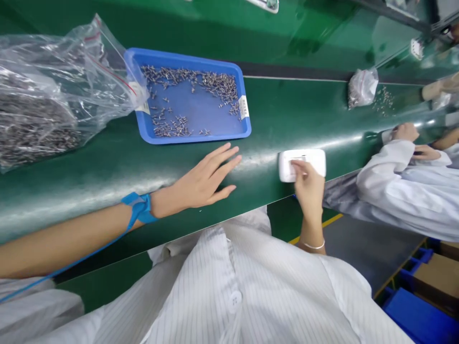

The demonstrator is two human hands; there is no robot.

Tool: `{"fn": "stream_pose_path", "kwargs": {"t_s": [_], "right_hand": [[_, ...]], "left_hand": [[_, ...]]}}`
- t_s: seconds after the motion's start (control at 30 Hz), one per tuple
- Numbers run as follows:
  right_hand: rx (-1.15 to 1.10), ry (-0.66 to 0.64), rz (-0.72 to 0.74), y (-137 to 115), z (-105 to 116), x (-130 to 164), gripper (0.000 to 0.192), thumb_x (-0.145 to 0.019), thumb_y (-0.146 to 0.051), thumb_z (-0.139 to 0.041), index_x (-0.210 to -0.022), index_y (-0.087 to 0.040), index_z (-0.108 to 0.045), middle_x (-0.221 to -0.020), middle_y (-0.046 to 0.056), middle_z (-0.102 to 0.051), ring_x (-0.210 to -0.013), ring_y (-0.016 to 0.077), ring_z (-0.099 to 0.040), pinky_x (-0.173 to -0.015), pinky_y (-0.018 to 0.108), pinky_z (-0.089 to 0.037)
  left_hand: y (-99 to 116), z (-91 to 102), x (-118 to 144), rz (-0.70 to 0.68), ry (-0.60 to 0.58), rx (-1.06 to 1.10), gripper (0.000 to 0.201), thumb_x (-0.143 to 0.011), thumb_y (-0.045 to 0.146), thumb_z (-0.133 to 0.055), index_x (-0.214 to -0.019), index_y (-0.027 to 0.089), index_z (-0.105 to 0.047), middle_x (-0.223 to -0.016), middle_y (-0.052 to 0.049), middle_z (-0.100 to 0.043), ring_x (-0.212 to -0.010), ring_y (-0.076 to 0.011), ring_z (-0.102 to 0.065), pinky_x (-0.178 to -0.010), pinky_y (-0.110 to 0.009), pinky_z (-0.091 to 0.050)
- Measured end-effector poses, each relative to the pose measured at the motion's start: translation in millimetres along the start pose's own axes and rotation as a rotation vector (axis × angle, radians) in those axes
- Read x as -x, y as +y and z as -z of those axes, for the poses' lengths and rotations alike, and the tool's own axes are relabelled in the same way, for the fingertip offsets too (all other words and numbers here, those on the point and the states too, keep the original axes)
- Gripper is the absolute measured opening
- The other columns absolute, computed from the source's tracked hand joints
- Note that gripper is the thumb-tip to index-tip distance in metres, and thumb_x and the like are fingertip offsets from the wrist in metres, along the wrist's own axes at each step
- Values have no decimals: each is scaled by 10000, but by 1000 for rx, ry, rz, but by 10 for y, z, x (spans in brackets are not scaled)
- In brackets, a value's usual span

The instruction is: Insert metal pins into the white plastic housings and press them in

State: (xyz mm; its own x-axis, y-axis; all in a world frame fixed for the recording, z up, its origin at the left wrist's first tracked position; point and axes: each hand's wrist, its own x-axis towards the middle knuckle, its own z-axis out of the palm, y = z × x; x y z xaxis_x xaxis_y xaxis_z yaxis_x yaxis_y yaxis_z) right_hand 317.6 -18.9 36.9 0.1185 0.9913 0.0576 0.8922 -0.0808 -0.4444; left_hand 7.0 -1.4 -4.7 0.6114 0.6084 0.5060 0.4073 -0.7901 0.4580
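white case [318, 160] lay on the green bench [265, 110], near the front edge, to the right of the blue tray [195, 107]. right hand [310, 188] was over the case, fingers bent, tips at its top; could not tell whether they pinched anything. left hand [201, 185], blue strap [141, 208] at the wrist, was open, fingers spread, just in front of the tray. metal parts [220, 86] lay scattered in the tray; clear bag [39, 119] overlapped its left rim.
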Motion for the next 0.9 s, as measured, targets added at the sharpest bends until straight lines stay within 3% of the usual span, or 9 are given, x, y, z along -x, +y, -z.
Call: {"fn": "stream_pose_path", "kwargs": {"t_s": [0.13, 0.23, 0.37, 0.57, 0.7, 0.9], "right_hand": [[-326, -381, 70, -759, -229, 389, 236, -963, -357, -528, -1130, -279, -675, -1138, 18, -743, -891, 174, -723, -797, 305, -566], [-398, -492, 82, -1000, -334, 441, 243, -960, -335, -544, -1189, -284, -607, -1145, -6, -744, -865, 155, -732, -784, 301, -584], [-323, -476, 139, -1015, -283, 351, 227, -967, -347, -547, -1164, -258, -616, -1178, 12, -728, -891, 152, -729, -769, 286, -579], [-168, -456, 213, -1025, -190, 247, 191, -959, -359, -579, -1063, -234, -678, -978, 4, -766, -606, 114, -660, -650, 270, -537], [-96, -377, 278, -1082, -264, 205, 167, -959, -337, -579, -1040, -229, -678, -918, 5, -757, -670, 132, -675, -670, 272, -520], [18, -408, 293, -1193, -318, 151, 151, -955, -316, -557, -980, -216, -666, -779, 5, -716, -636, 150, -644, -618, 283, -467]], "left_hand": [[82, -49, 57, 109, -165, 42, 771, -1013, 477, -446, -1591, 99, -103, -1510, -238, -402, -1484, -379, -288, -1178, -564, -346], [83, -83, 73, 225, -238, 24, 796, -1006, 550, -406, -1581, 67, -143, -1529, -251, -382, -1489, -396, -270, -1208, -590, -260], [74, -95, 62, 262, -244, 67, 697, -1029, 478, -357, -1567, 60, -209, -1539, -238, -382, -1488, -378, -279, -1221, -587, -222], [74, -67, 43, 289, -248, 148, 627, -1029, 362, -329, -1582, 101, -189, -1602, -168, -316, -1513, -356, -226, -1241, -580, -176], [73, -54, 34, 304, -247, 184, 623, -1021, 350, -333, -1588, 136, -187, -1618, -120, -305, -1521, -343, -213, -1251, -568, -158], [69, -44, 14, 325, -285, 203, 636, -1008, 372, -351, -1593, 179, -195, -1625, -75, -303, -1531, -338, -185, -1252, -585, -135]]}}
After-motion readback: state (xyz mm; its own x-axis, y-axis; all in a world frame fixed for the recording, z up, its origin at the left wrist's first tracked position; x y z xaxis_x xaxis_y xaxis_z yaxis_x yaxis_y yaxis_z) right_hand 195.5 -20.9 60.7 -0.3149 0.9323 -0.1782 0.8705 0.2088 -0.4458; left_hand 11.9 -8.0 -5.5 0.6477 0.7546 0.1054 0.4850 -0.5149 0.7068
